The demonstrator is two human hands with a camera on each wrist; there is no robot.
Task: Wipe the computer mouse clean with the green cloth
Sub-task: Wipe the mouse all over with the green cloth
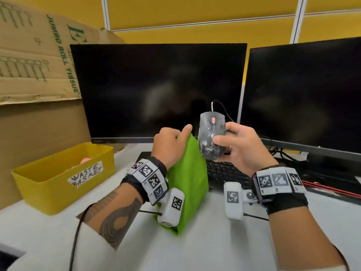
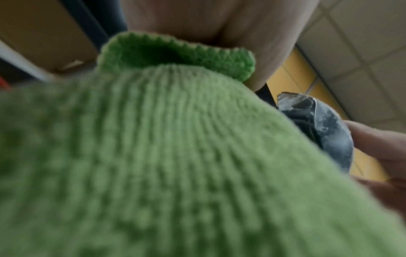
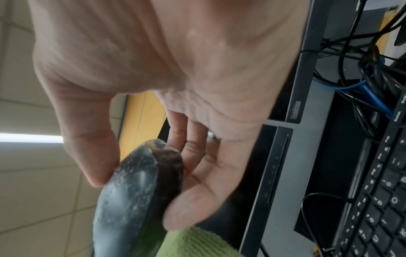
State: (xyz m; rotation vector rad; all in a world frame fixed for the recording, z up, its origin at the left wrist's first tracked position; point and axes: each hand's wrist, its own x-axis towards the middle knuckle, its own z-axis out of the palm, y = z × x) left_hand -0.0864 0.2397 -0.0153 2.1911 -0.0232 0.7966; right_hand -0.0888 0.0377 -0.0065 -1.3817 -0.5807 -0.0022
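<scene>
A black wired computer mouse (image 1: pixel 210 133), smeared with whitish grime, is held upright above the keyboard by my right hand (image 1: pixel 237 145), thumb on its top and fingers behind it. The right wrist view shows the mouse (image 3: pixel 131 196) pinched between thumb and fingers. My left hand (image 1: pixel 171 142) grips the top of the green cloth (image 1: pixel 185 182), which hangs down to the desk just left of the mouse. The left wrist view is mostly filled by the green cloth (image 2: pixel 164 156), with the mouse (image 2: pixel 325 132) at its right edge.
Two dark monitors (image 1: pixel 160 90) (image 1: pixel 304 94) stand behind the hands. A black keyboard (image 1: pixel 224 171) lies below the mouse. A yellow waste basket (image 1: pixel 64 177) sits at the left, with cardboard boxes (image 1: pixel 39 55) behind it. Cables (image 1: pixel 293 153) run under the right monitor.
</scene>
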